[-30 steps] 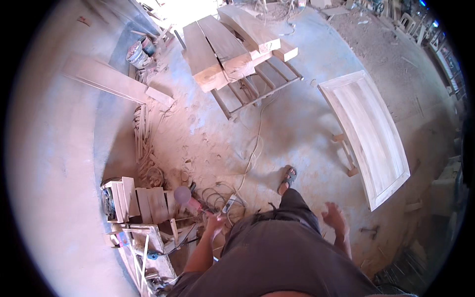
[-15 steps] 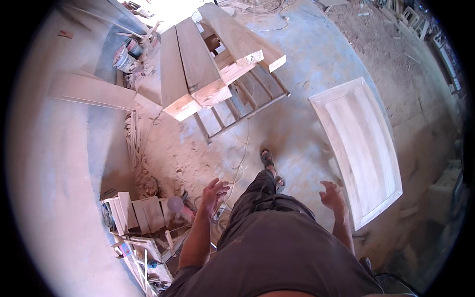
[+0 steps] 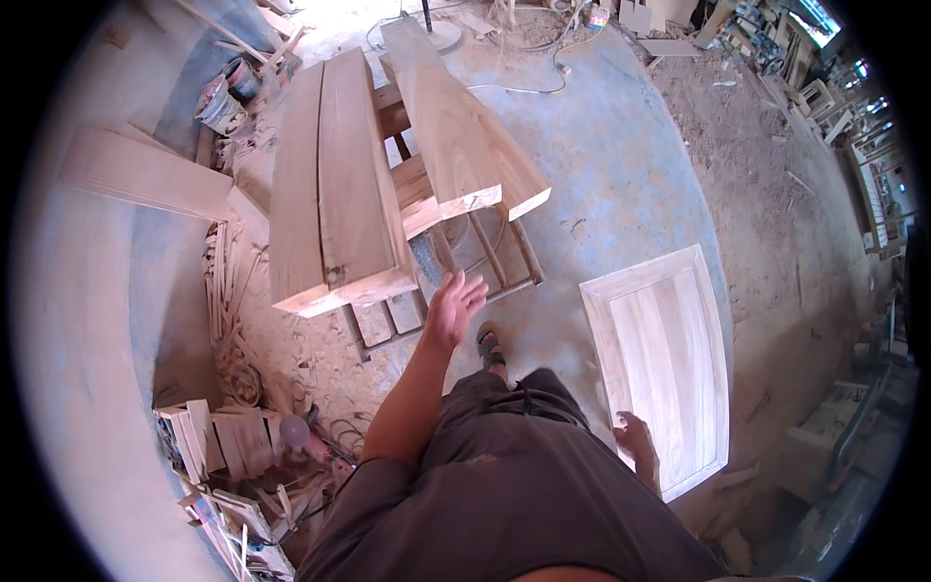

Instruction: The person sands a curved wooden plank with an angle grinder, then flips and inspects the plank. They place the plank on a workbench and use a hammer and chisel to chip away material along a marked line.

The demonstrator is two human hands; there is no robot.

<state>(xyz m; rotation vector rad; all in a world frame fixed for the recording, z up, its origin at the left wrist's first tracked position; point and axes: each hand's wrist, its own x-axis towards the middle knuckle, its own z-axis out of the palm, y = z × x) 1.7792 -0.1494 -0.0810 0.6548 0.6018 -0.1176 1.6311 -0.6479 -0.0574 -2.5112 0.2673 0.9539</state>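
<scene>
In the head view, the left hand (image 3: 456, 308) is in the air by the near edge of a metal rack (image 3: 535, 279). Its fingers are spread and hold nothing. Thick wooden boards (image 3: 354, 194) lie on the rack's left and right sides, with a gap between. The right hand (image 3: 635, 441) is by the near left corner of a pale wooden panel (image 3: 669, 349). I cannot tell if its fingers are bent or touch the panel.
</scene>
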